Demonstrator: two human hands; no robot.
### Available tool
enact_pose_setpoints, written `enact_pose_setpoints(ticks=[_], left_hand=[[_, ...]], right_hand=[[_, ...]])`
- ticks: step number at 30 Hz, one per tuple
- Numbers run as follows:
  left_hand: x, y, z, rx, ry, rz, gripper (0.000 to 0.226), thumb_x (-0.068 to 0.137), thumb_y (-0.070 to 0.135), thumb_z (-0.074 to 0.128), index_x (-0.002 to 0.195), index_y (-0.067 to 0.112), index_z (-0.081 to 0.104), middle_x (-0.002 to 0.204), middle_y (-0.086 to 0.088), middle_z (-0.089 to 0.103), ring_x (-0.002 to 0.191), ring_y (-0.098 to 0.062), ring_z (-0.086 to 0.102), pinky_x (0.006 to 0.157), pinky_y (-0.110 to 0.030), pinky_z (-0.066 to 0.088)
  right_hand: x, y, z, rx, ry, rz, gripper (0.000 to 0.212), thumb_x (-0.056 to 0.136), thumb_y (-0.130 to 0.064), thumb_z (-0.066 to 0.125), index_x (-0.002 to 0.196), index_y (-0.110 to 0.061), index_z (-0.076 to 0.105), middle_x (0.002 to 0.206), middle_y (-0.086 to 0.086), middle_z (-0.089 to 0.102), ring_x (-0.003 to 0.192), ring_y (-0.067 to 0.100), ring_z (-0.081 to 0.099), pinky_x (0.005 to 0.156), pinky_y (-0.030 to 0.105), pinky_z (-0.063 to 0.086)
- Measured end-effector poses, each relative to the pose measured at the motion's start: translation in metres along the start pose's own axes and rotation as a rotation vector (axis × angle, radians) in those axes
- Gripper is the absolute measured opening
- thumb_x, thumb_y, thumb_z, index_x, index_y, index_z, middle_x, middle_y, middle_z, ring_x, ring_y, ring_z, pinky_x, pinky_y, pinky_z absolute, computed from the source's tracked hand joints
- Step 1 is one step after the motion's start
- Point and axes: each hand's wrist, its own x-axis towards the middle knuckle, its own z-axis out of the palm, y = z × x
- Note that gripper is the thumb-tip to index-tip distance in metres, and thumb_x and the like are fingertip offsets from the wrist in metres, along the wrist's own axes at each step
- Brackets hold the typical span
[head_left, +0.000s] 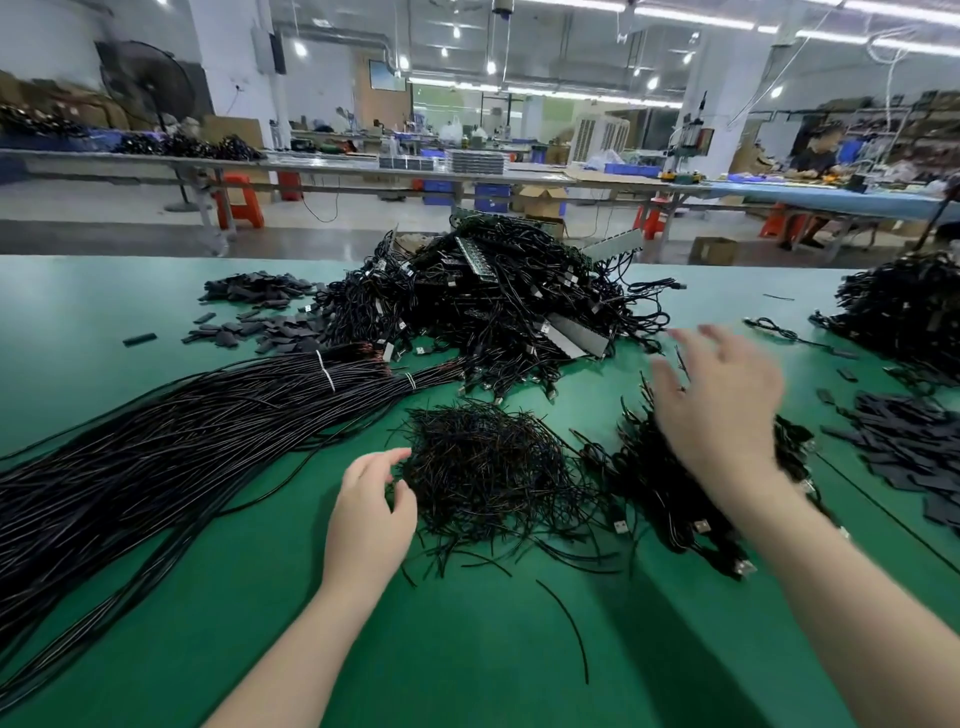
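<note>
Left hand (371, 512) curls loosely against the wire-scrap pile (493, 467); right hand (719, 410) hovers spread, empty.

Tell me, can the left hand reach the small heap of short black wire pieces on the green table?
Probably yes. The left hand is at the left edge of the heap of short wire pieces, its fingertips against the strands, and nothing stands between them.
</note>
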Motion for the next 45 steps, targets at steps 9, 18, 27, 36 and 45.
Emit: enact_pose_setpoints(ticks=[9, 18, 27, 36, 45], left_hand=[[0.028, -0.009, -0.015, -0.051, 0.106, -0.080, 0.032, 0.098, 0.016, 0.050, 0.129, 0.020, 0.059, 0.127, 0.001, 0.053, 0.089, -0.007, 0.056, 0.075, -0.024, 0.048], [0.100, -0.065, -0.087, 0.922, -0.029, -0.030, 0.015, 0.095, 0.024, 0.055, 0.105, 0.025, 0.067, 0.108, -0.005, 0.064, 0.092, -0.029, 0.062, 0.068, -0.034, 0.047], [0.110, -0.051, -0.102, 1.164, -0.162, 0.015, 0.015, 0.093, 0.008, 0.049, 0.083, 0.015, 0.058, 0.079, -0.001, 0.059, 0.070, -0.022, 0.055, 0.057, -0.030, 0.044], [0.066, 0.045, -0.127, 0.414, 0.060, 0.474, 0.009, 0.097, 0.027, 0.054, 0.093, 0.026, 0.062, 0.073, 0.017, 0.060, 0.061, -0.004, 0.055, 0.053, -0.026, 0.043], [0.033, 0.040, -0.115, 0.175, 0.104, 0.427, 0.019, 0.095, 0.016, 0.058, 0.113, 0.021, 0.056, 0.090, 0.019, 0.056, 0.082, 0.006, 0.055, 0.070, -0.012, 0.039]], right_hand=[[-0.119, -0.090, 0.064, 0.549, -0.353, -0.189, 0.024, 0.097, -0.027, 0.055, 0.110, -0.013, 0.070, 0.108, -0.001, 0.064, 0.103, 0.017, 0.057, 0.093, 0.030, 0.045], [-0.122, -0.081, 0.068, 0.648, -0.199, -0.130, 0.016, 0.094, -0.019, 0.059, 0.095, -0.012, 0.073, 0.091, -0.003, 0.066, 0.090, 0.014, 0.057, 0.084, 0.025, 0.044], [-0.124, -0.077, 0.067, 0.669, -0.241, -0.051, 0.017, 0.096, -0.020, 0.057, 0.098, -0.014, 0.073, 0.094, -0.006, 0.065, 0.095, 0.010, 0.054, 0.087, 0.019, 0.039], [-0.096, -0.125, 0.021, 0.786, -0.212, -0.234, 0.049, 0.094, -0.025, 0.059, 0.141, -0.026, 0.046, 0.147, -0.004, 0.039, 0.106, 0.009, 0.054, 0.091, 0.031, 0.049], [-0.017, -0.216, 0.004, 0.557, -0.577, -0.551, 0.023, 0.096, -0.014, 0.056, 0.113, -0.010, 0.071, 0.109, 0.009, 0.071, 0.100, 0.025, 0.064, 0.091, 0.037, 0.049]])
